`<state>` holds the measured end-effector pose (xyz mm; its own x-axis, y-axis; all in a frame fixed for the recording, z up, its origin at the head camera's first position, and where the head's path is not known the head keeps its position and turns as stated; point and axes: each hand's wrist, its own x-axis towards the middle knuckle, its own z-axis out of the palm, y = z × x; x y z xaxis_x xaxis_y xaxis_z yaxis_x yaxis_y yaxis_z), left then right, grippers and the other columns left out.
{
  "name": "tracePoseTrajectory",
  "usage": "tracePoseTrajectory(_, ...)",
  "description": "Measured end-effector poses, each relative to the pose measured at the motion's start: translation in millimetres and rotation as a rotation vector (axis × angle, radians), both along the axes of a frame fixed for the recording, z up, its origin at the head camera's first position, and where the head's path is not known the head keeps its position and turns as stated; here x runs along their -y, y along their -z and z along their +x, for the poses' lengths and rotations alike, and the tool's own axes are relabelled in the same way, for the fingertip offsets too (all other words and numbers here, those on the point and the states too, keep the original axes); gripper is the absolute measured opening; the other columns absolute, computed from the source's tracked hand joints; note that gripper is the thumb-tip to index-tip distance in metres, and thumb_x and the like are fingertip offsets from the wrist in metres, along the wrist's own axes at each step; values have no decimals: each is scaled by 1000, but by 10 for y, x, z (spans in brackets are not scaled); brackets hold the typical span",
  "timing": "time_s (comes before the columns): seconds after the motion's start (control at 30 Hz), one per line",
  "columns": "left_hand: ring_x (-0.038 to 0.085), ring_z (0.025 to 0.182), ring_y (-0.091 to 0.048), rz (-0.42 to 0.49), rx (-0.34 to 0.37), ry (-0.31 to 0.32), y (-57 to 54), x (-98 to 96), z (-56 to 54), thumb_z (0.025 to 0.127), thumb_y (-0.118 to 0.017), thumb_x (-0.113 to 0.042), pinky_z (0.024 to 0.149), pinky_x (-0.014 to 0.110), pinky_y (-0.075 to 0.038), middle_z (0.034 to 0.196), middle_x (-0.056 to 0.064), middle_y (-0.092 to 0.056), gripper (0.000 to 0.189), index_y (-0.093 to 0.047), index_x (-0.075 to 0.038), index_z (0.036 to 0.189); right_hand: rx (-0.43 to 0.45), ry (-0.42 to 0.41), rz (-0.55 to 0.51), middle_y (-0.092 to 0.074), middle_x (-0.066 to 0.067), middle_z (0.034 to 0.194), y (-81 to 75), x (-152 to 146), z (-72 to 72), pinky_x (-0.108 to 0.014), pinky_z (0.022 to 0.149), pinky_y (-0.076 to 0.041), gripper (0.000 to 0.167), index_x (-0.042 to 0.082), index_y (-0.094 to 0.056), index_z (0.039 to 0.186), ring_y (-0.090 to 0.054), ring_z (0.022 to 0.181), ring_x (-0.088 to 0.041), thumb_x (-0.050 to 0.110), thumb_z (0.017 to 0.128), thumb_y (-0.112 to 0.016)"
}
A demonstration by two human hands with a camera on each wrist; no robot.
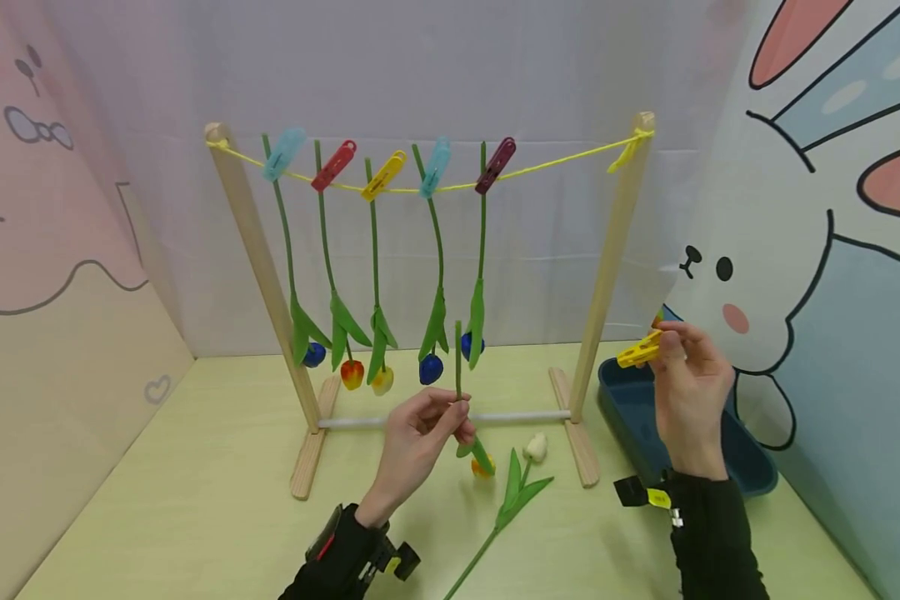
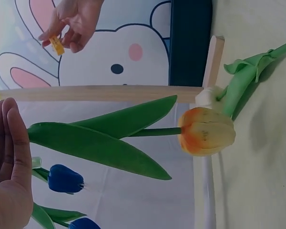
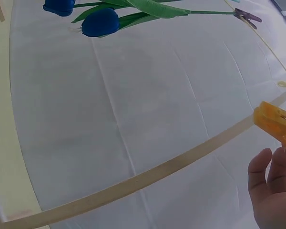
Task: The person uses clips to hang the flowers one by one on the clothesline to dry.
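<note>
My left hand (image 1: 423, 437) pinches the green stem of an orange-yellow tulip (image 2: 207, 131), its bloom hanging down and the stem end pointing up. In the head view the hand covers part of its leaves. Over at the right, above the blue bin, my right hand (image 1: 690, 387) pinches a yellow clothespin (image 1: 640, 349). A white tulip (image 1: 536, 448) lies on the table near the left hand. Behind the hands, several tulips hang bloom-down from a yellow string (image 1: 555, 164), each with a clothespin; the rightmost clip is a dark red clothespin (image 1: 496, 166).
The string runs between two wooden posts (image 1: 611, 250) on wooden feet, joined low down by a white bar (image 1: 521, 416). A dark blue bin (image 1: 750, 467) stands right of the frame. Printed walls (image 1: 870, 350) rise at both sides, with a pale curtain (image 1: 540, 267) behind.
</note>
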<state>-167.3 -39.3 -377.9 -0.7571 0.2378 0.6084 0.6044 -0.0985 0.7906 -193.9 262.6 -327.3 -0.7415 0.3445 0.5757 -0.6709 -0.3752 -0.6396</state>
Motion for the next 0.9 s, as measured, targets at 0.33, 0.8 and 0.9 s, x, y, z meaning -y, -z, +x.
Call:
tracePoseTrajectory(0.33, 11, 64, -67, -10, 2, -25, -215, -131, -103, 99, -60, -2, 64, 29, -59, 79, 27, -68, 19, -67, 6, 115, -81, 96, 74, -60, -8, 92, -311, 99, -154, -19, 62, -51, 13, -4, -68, 105, -57, 74, -18, 3, 97, -62)
tracePoseTrajectory(0.8, 17, 60, -62, -42, 2, -4, -477, -374, -286, 103, -57, -12, 63, 28, -56, 77, 23, -67, 26, -67, 3, 122, -227, 113, 188, -57, -7, 85, -1012, 222, -326, -20, 54, -44, 15, -6, -69, 103, -54, 56, -17, 3, 91, -71)
tracePoseTrajectory(0.9, 17, 61, -62, -50, 0, 4, -526, -419, -330, 104, -57, -16, 66, 29, -56, 78, 22, -67, 29, -67, 2, 124, -224, 97, 186, -56, -7, 83, -1141, 255, -367, -20, 52, -43, 14, -5, -69, 103, -55, 56, -17, 2, 91, -71)
